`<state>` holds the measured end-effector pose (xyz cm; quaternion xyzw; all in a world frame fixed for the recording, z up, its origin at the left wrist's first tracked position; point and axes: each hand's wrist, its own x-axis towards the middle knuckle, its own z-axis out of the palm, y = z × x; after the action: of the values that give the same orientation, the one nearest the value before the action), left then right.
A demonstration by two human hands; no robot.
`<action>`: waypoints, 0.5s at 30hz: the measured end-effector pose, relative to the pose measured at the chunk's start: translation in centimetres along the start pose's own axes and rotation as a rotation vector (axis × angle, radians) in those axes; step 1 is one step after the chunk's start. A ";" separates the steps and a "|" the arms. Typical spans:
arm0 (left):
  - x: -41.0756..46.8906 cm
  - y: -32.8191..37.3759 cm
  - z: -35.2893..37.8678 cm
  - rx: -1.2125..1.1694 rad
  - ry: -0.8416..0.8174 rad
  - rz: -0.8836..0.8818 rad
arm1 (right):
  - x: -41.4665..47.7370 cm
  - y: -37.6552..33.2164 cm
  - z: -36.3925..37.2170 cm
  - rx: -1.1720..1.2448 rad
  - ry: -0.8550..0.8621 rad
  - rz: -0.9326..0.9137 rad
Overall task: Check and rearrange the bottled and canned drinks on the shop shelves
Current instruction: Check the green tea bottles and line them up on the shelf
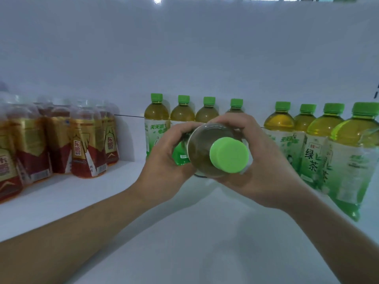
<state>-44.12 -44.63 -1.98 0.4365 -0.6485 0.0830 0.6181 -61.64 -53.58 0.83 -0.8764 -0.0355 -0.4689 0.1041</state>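
Though blurred and cut off at the left edge, recognisable as a cluster of red-and-gold bottles point(86, 140) standing on a white shelf point(184, 232). Clear tops hard to make out against the pale back panel point(184, 58). Along the back, a row of green-capped tea bottles point(182, 111), the lower halves of the middle ones hidden behind the grips. More green-tea bottles point(315, 144) lined up on the right, the nearest one cut off at the right edge. Label print mostly too soft to read.

At centre, one held green-tea bottle point(203, 152), tipped toward the camera, green cap point(229, 155) nearest the viewer, base and most of the label hidden. Left grip point(164, 160) wrapped round the bottle's left side, fingers curled over the body. Right grip point(264, 160) clasping the right side, fingers curled over the shoulder. Bottle lying between the two grips, touching both, held over the shelf in front of the back row. Both forearms reaching in from the bottom corners.
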 end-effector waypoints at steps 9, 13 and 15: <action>-0.4 0.7 0.1 -0.108 -0.128 -0.120 | 0.7 -0.3 -0.9 0.481 0.177 0.601; -0.7 1.4 0.2 -0.120 -0.188 -0.003 | 0.7 1.4 0.7 0.796 0.104 0.999; -0.9 1.4 0.3 -0.073 -0.229 0.048 | 0.6 1.9 1.1 0.932 0.079 1.059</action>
<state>-45.43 -43.57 -2.17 0.4048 -0.7276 0.0237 0.5534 -60.14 -55.22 0.47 -0.6224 0.2025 -0.3228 0.6837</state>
